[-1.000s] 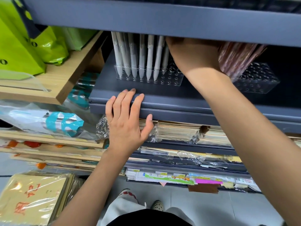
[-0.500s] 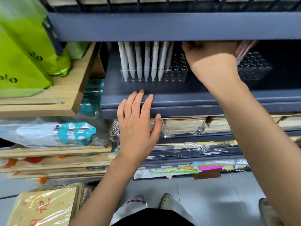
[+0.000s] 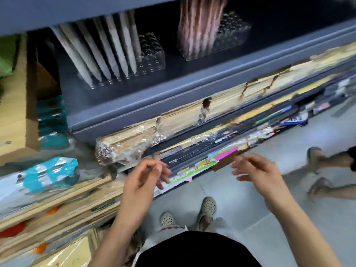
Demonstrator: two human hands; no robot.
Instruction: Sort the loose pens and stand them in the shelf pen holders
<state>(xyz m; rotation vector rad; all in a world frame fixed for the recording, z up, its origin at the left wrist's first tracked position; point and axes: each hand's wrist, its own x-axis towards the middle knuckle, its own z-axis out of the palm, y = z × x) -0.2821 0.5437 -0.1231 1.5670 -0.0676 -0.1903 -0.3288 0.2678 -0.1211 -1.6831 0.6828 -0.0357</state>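
Note:
The view is blurred by motion. On the blue shelf [image 3: 146, 105] a clear pen holder [image 3: 152, 58] carries a row of several white pens [image 3: 107, 54]. To its right a second clear holder [image 3: 231, 41] carries a bunch of pink pens [image 3: 198, 29]. Both hands hang well below the shelf, in front of the lower paper stacks. My left hand [image 3: 144, 180] has loosely curled fingers and holds nothing I can make out. My right hand [image 3: 256, 172] is relaxed, fingers slightly bent, and holds nothing.
Wrapped paper packs [image 3: 131, 145] and stacked sheets fill the lower shelves. A wooden rack [image 3: 13, 105] with teal packets [image 3: 50, 174] stands at the left. Another person's feet [image 3: 327, 170] are on the floor at the right. My own shoes [image 3: 206, 209] are below.
My right hand has come out of the pen shelf and dropped low, leaving the pink pens standing in the right holder. My left hand has left the shelf edge and lowered. The camera swung.

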